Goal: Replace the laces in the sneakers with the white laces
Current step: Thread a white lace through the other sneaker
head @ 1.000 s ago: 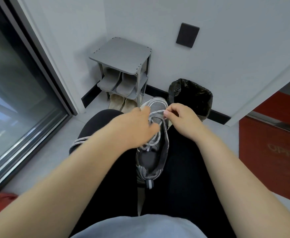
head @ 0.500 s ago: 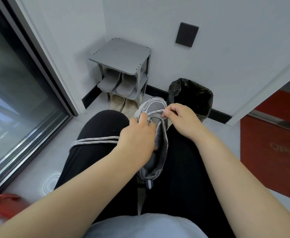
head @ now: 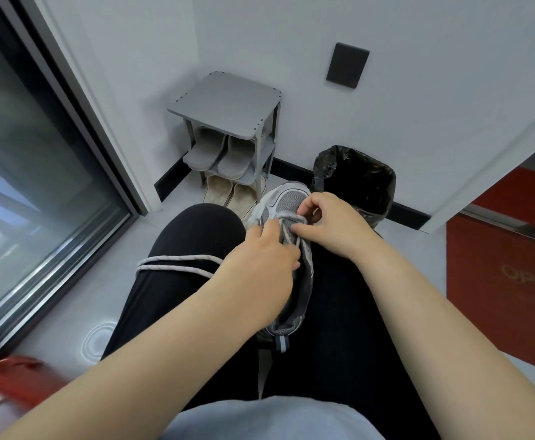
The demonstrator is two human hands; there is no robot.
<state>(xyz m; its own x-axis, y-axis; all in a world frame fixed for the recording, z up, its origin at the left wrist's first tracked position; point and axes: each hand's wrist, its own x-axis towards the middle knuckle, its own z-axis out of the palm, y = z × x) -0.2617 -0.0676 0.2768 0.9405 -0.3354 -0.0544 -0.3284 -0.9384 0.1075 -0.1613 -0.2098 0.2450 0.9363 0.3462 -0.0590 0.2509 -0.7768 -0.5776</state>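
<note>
Watching this one through the head cam from my desk. A light speckled lace [head: 177, 258] lies in two strands across the left thigh and runs in under the left hand [head: 260, 268]. That hand is curled over the throat of the sneaker [head: 288, 201], holding it down. I can't tell if it's also got the lace pinched. The sneaker sits on the lap between the thighs, toe pointing away. The right hand [head: 333, 222] has thumb and forefinger pinched on the lace where it crosses at the eyelets nearest the toe, other fingers curled in.

What could go wrong imo: the strands on the thigh are only draped there, so a hard tug could drag them off toward the floor or jam them under the left hand. The shoe's just balanced on the lap too, so pulling toward the toe might tip it off.

Writing: a red panel [head: 513, 281] far right has faint letters, looks like "OPP", rest cut off. No logo I can read on the sneaker.
</note>
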